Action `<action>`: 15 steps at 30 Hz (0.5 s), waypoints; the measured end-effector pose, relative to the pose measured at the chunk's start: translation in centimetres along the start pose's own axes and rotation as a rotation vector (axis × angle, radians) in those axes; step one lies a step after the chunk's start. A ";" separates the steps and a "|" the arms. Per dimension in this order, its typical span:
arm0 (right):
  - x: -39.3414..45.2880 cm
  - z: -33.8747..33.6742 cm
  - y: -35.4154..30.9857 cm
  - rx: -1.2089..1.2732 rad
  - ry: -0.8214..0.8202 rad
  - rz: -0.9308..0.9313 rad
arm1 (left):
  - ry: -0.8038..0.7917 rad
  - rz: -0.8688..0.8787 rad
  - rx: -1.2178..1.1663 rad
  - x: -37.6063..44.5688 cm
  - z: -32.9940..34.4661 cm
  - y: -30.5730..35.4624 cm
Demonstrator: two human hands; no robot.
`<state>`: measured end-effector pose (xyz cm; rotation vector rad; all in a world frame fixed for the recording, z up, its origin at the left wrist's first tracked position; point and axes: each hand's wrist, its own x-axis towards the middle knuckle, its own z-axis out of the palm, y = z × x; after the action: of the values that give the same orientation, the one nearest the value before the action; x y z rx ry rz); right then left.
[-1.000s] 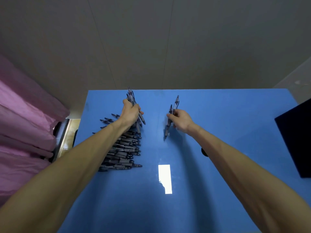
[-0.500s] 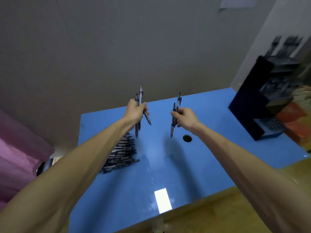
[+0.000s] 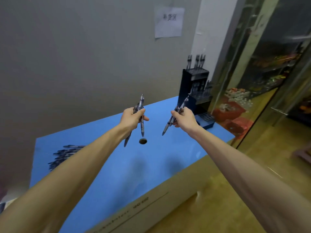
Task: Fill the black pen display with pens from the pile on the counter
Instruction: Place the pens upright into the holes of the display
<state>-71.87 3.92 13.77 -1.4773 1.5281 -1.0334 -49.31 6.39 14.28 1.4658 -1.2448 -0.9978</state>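
Observation:
My left hand (image 3: pixel 132 117) grips a bunch of dark pens (image 3: pixel 141 105) held upright above the blue counter (image 3: pixel 127 167). My right hand (image 3: pixel 184 117) grips a second bunch of pens (image 3: pixel 168 126), tilted with tips down to the left. The black stepped pen display (image 3: pixel 189 91) stands at the counter's far right end, just beyond my right hand. Several pens stand in its top and middle tiers; the low front tier (image 3: pixel 206 117) shows open holes. The pile of pens (image 3: pixel 63 156) lies at the counter's left, partly hidden by my left forearm.
A round hole (image 3: pixel 143 141) opens in the counter below my left hand. A grey wall with a paper notice (image 3: pixel 169 21) rises behind. At the right a glass door (image 3: pixel 269 68) and red crates (image 3: pixel 234 111) stand over a wooden floor.
My view has swung right and both hands have carried their pens away from the pile toward the display, which is now fully in sight.

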 end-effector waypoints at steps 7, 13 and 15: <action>2.0 -13.3 5.7 0.003 0.027 -0.038 | 0.036 0.025 -0.013 0.7 13.8 4.3; 5.9 -24.7 9.8 -0.031 0.066 -0.067 | 0.158 0.047 -0.047 3.1 24.4 7.5; 7.1 -27.3 11.1 -0.037 0.079 -0.080 | 0.201 0.041 -0.049 3.7 26.7 8.3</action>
<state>-101.62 -1.90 14.11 -1.5508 1.5616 -1.1273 -76.34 -1.54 16.13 1.4587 -1.0936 -0.8262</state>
